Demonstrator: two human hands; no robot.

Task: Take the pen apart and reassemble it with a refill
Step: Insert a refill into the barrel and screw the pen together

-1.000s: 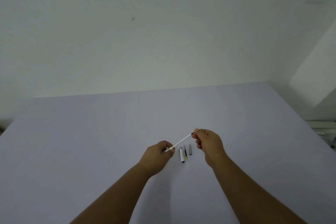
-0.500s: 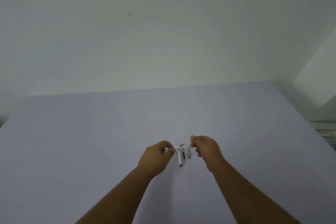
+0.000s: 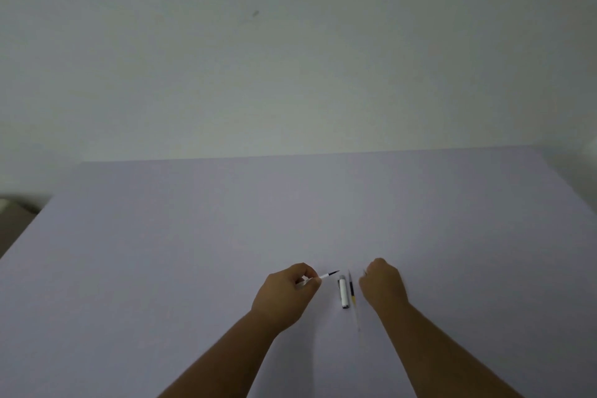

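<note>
My left hand (image 3: 286, 294) pinches a thin white pen barrel (image 3: 324, 276) whose black tip points right and slightly up, just above the table. A white pen cap (image 3: 344, 292) with a grey end lies on the table between my hands. Beside the cap, on its right, lies a thin dark refill (image 3: 352, 294) with a yellow section. My right hand (image 3: 382, 286) rests knuckles-up on the table just right of the refill, fingers curled down. What lies under those fingers is hidden.
The pale lilac table (image 3: 193, 268) runs to a far edge against a plain wall. Its left edge slants down at the far left, with a dim floor area (image 3: 13, 213) beyond. The right edge falls away at the upper right.
My right hand let go of the barrel's black end and dropped to the table beside the refill, covering the small grey piece. My left hand kept the barrel and drew it left.
</note>
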